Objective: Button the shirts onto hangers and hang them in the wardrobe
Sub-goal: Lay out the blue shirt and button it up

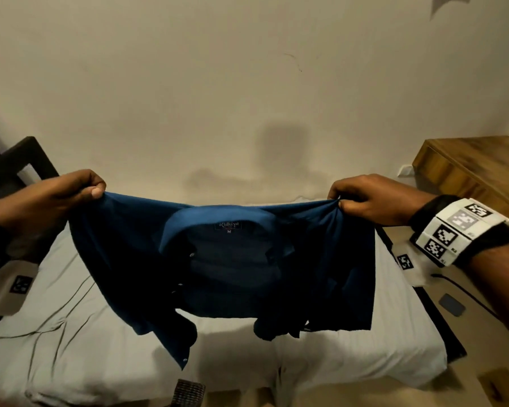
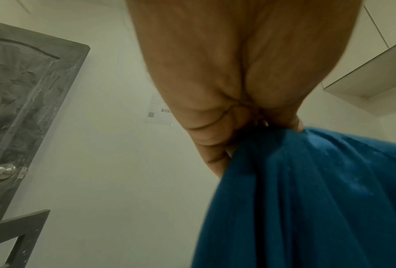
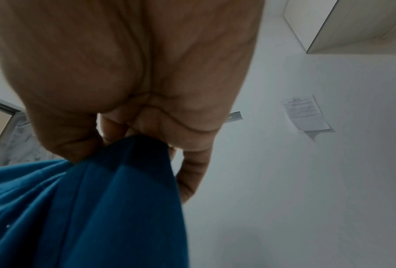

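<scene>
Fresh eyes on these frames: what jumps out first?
The blue shirt, stretched out in mid-air at centre frame over the bed, front open, collar label facing the camera. The left hand and right hand each pinch a shoulder at the shirt's top corners. No hanger shows in any view.

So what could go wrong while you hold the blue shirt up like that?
The left hand and right hand each only pinch a bit of the blue shirt at the shoulders, so a corner might slip and the shirt drop onto the bed. The front hangs open and unbuttoned, and no hanger is in view, so it could twist or crease before it gets buttoned.
</scene>
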